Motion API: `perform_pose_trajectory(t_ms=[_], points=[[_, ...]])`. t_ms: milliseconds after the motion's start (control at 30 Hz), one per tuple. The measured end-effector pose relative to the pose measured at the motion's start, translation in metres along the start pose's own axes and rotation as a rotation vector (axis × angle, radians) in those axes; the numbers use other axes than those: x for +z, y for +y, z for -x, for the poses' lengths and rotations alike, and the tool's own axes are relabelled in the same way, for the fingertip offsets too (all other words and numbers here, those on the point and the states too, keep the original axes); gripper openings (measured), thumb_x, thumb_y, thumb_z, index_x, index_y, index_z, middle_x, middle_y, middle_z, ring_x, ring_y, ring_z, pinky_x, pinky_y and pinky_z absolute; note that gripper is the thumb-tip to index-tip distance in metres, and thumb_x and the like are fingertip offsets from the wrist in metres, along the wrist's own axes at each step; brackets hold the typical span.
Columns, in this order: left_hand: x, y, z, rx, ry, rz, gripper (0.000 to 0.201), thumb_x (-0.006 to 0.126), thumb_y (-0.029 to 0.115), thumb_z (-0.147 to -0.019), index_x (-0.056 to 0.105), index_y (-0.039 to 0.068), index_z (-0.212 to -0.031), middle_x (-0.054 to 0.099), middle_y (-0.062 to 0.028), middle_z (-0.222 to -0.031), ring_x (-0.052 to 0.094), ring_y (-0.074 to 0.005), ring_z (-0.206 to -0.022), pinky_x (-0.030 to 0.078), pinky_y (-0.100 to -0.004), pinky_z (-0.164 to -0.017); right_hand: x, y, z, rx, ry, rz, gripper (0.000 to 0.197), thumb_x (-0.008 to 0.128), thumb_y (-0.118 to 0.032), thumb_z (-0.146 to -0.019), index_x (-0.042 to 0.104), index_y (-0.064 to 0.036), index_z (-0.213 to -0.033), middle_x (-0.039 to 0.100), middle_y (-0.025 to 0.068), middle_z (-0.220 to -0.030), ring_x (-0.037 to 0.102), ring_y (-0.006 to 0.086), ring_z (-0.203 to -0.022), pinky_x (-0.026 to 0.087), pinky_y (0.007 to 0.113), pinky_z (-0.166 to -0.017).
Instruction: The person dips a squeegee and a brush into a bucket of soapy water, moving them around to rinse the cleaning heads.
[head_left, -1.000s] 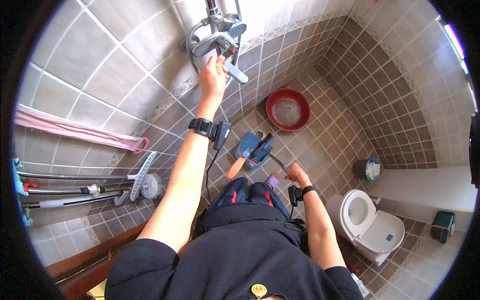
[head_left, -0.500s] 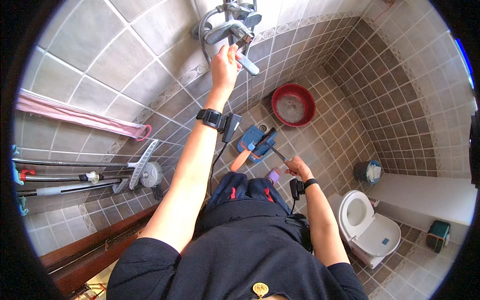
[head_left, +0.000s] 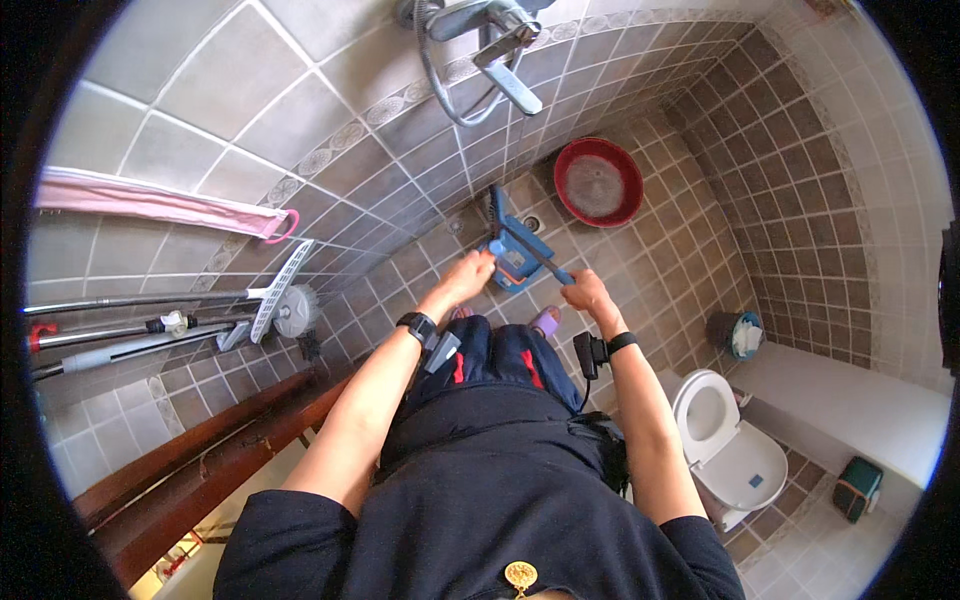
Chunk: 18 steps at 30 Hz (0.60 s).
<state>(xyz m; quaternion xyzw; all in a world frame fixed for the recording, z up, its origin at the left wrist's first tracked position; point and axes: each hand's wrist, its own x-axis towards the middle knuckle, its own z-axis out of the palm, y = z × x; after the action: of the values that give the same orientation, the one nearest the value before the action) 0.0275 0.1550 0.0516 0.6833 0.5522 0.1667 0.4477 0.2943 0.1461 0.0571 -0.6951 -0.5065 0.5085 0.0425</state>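
My left hand (head_left: pixel 465 280) is closed around the handle of a blue dustpan (head_left: pixel 520 262), low in front of my legs. The handle's end is hidden in the fist. My right hand (head_left: pixel 590 294) grips the blue grip of a long-handled brush (head_left: pixel 538 255). Its shaft slants up and left across the dustpan. A dark brush head (head_left: pixel 496 203) shows at the pan's far left edge, close to the wall.
A red basin (head_left: pixel 599 182) of cloudy liquid stands on the tiled floor beside a drain (head_left: pixel 531 223). Above is a chrome faucet (head_left: pixel 510 50). A toilet (head_left: pixel 725 440) and bin (head_left: pixel 738 335) are right; mops (head_left: pixel 280 300) and a pink towel (head_left: pixel 165 203) hang left.
My left hand has come down from the faucet and closed on the dustpan handle. The faucet lever is released. My right hand has moved up slightly with the brush, whose head now lies farther left.
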Motion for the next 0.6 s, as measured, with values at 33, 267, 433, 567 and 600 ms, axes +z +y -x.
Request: perform_pose_trajectory(t_ms=[33,267,433,567,600], points=[[-0.005,-0.004,-0.001,-0.022,0.051,-0.061,0.028,0.048,0.027,-0.084,0.058,0.006,-0.101,0.059,-0.0201,-0.091,0.056,-0.0356,-0.092,0.045,-0.0403,-0.075,0.002,0.003,-0.003,-0.055,0.030,0.018,0.016,0.056,-0.015,-0.069,0.059,0.0006,-0.074,0.053,0.0046,-0.054,0.051,0.0115,-0.045,0.041,0.029,-0.040],[-0.056,0.014,0.012,-0.392,0.029,0.293,0.030,0.051,0.028,-0.087,0.048,-0.001,-0.092,0.056,-0.0068,-0.074,0.055,-0.0149,-0.068,0.045,-0.0312,-0.062,-0.021,-0.021,0.033,-0.088,0.120,0.360,0.038,0.054,-0.013,-0.064,0.063,-0.0117,-0.101,0.060,0.0228,-0.085,0.058,0.0360,-0.087,0.046,0.043,-0.077],[-0.022,-0.048,0.011,-0.191,0.144,0.163,0.026,0.050,0.025,-0.087,0.047,-0.001,-0.091,0.053,-0.0058,-0.074,0.052,-0.0132,-0.067,0.043,-0.0299,-0.062,-0.034,-0.026,0.049,-0.240,0.185,0.474,0.036,0.053,-0.011,-0.066,0.062,-0.0091,-0.101,0.060,0.0227,-0.084,0.058,0.0366,-0.084,0.047,0.043,-0.075],[-0.022,-0.040,0.003,-0.175,0.127,0.161,0.026,0.049,0.023,-0.088,0.047,-0.003,-0.091,0.054,-0.0065,-0.076,0.052,-0.0135,-0.070,0.043,-0.0299,-0.064,-0.028,-0.047,0.056,-0.287,0.168,0.687,0.045,0.048,-0.004,-0.068,0.056,-0.0110,-0.111,0.060,0.0224,-0.091,0.058,0.0365,-0.085,0.047,0.043,-0.075],[-0.022,-0.047,0.001,-0.073,0.159,0.099,0.026,0.049,0.023,-0.088,0.046,-0.003,-0.091,0.056,-0.0091,-0.080,0.055,-0.0166,-0.074,0.043,-0.0312,-0.065,-0.024,-0.053,0.057,-0.301,0.144,0.755,0.048,0.046,-0.003,-0.068,0.054,-0.0120,-0.114,0.059,0.0223,-0.093,0.058,0.0363,-0.086,0.047,0.043,-0.076]])
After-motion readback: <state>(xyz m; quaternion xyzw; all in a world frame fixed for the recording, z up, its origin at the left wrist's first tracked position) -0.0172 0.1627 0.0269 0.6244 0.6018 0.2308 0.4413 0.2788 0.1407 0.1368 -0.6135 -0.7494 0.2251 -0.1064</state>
